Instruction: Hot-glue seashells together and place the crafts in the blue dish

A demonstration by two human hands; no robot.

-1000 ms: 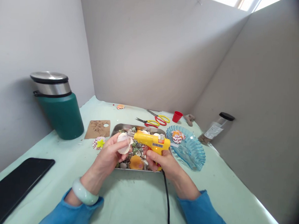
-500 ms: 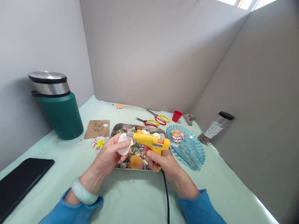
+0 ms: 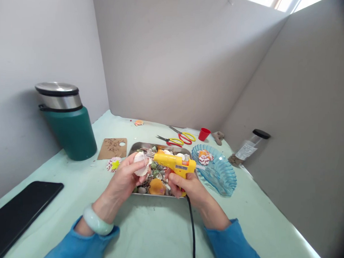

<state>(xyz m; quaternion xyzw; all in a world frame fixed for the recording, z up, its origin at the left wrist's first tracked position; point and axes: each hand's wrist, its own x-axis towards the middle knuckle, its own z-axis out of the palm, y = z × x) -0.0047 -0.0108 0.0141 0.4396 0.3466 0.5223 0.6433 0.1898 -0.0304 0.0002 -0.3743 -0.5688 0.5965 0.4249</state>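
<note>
Pinched in my left hand [image 3: 125,177] is a white ribbed seashell [image 3: 139,166], held above the left side of a metal tray [image 3: 157,196]. My right hand [image 3: 186,184] wraps round the handle of a yellow hot glue gun [image 3: 174,162]. Its nozzle points left and reaches close to the shell's edge; whether it touches I cannot tell. A clear glue stick pokes out of the gun's back end, and a black cord [image 3: 192,228] runs down from the handle. Assorted shells, among them an orange one [image 3: 157,187], fill the tray beneath both hands.
A blue glass dish [image 3: 222,177] holding shells stands right of the tray. Behind lie two pairs of scissors [image 3: 171,141] and a red cup [image 3: 204,134]. To the left are a green flask [image 3: 70,132], a brown card [image 3: 112,148] and a black phone [image 3: 25,214]. A capped jar [image 3: 249,147] leans at right.
My left hand has tilted the shell slightly and shifted it a little left and up. The glue gun stays almost still. The whole view has drifted very slightly.
</note>
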